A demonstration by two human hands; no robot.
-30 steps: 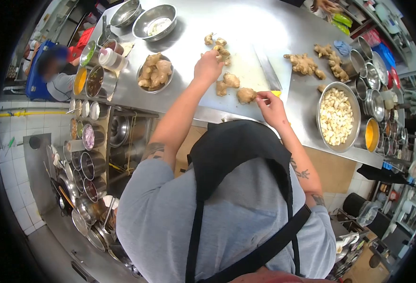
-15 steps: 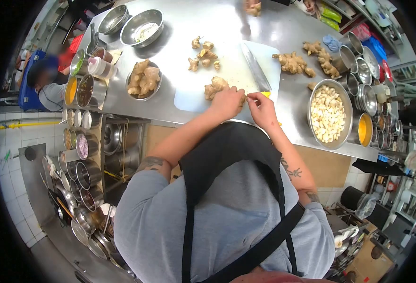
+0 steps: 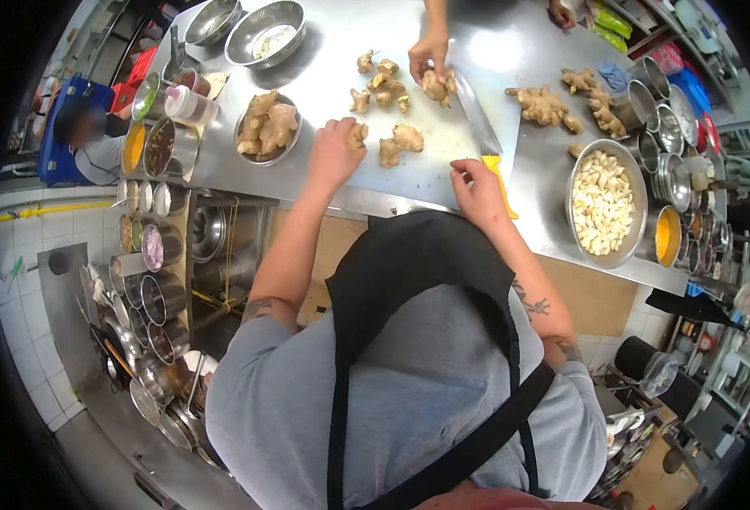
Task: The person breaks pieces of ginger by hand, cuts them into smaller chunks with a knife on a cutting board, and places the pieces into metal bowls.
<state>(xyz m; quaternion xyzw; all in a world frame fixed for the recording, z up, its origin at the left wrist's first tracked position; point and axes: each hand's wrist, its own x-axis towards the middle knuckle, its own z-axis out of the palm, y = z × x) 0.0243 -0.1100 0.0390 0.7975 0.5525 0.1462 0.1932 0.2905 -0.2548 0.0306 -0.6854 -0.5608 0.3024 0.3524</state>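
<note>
Left hand (image 3: 334,153) closed on ginger piece (image 3: 359,133) over cutting board (image 3: 430,161); right hand (image 3: 475,189) loosely open, empty, beside cleaver (image 3: 477,123). Risk: nicking fingers against blade when reaching.

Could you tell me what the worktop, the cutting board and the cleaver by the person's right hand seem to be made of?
The worktop looks like brushed stainless steel: grey, with soft glare. The cutting board is probably white plastic: pale, matte, no grain. The cleaver has a grey metal blade and a yellow handle, likely plastic, beside the right hand.
</note>
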